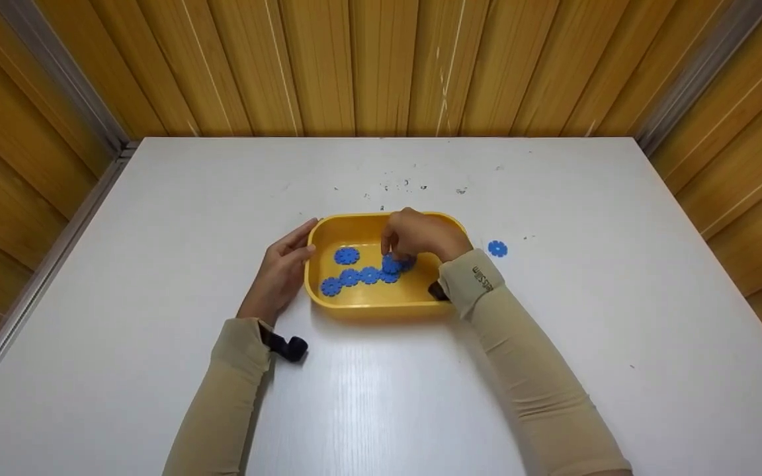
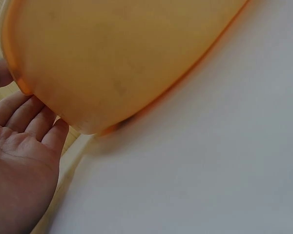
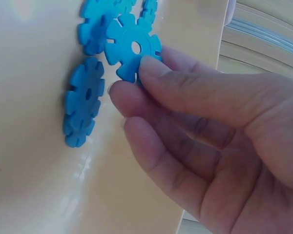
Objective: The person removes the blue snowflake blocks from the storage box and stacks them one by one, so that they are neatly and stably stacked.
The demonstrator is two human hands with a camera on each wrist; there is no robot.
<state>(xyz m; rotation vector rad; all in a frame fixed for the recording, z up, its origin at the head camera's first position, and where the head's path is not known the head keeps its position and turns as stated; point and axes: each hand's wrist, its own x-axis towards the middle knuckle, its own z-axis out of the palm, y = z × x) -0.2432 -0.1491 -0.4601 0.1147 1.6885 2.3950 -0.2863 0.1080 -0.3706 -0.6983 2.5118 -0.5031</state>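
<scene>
A yellow plastic tray (image 1: 381, 306) stands on the white table with several blue snowflake building discs (image 1: 350, 277) on its floor, some in a slanting row. My left hand (image 1: 282, 271) holds the tray's left end, thumb over the rim and fingers against the outer wall. In the left wrist view, the fingers of the left hand (image 2: 24, 151) touch the tray wall (image 2: 112, 58). Inside the tray, my right hand (image 1: 421, 235) pinches one blue snowflake disc (image 3: 128, 46) between thumb and fingertips. Just beside that disc, other blue discs (image 3: 83, 92) lie on the tray floor.
A single blue disc (image 1: 497, 248) lies on the table to the right of the tray. Dark scuff marks (image 1: 423, 187) dot the table (image 1: 381, 396) behind the tray. Yellow slatted panels (image 1: 381, 66) stand at the back and both sides.
</scene>
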